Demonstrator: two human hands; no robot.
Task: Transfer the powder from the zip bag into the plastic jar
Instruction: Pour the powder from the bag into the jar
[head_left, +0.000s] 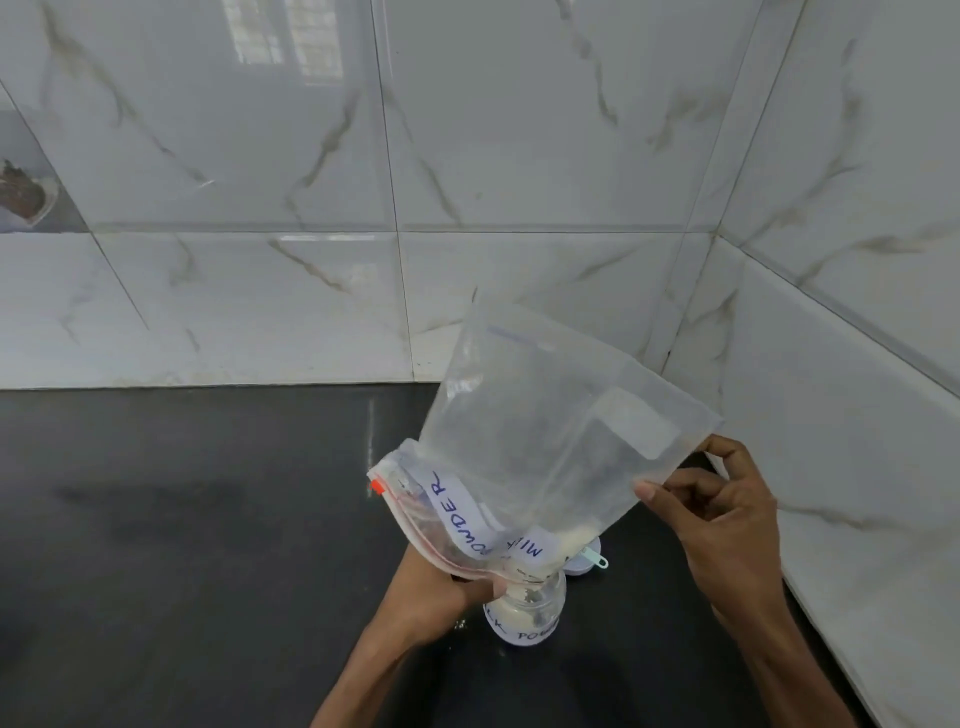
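Note:
A clear zip bag (545, 431) with a red zip strip and a "milk powder" label is tipped upside down, its mouth over the clear plastic jar (524, 616). Pale powder gathers at the bag's mouth and inside the jar, which stands on the black counter (182, 545). My left hand (441, 597) grips the bag's mouth at the jar's rim. My right hand (727, 519) pinches the raised bottom corner of the bag, up and to the right. The jar's top is hidden behind the bag.
A white jar lid (584, 564) with a small teal scoop (597, 558) lies just behind the jar. Marble-patterned tiled walls (467, 182) close the counter at the back and on the right, forming a corner.

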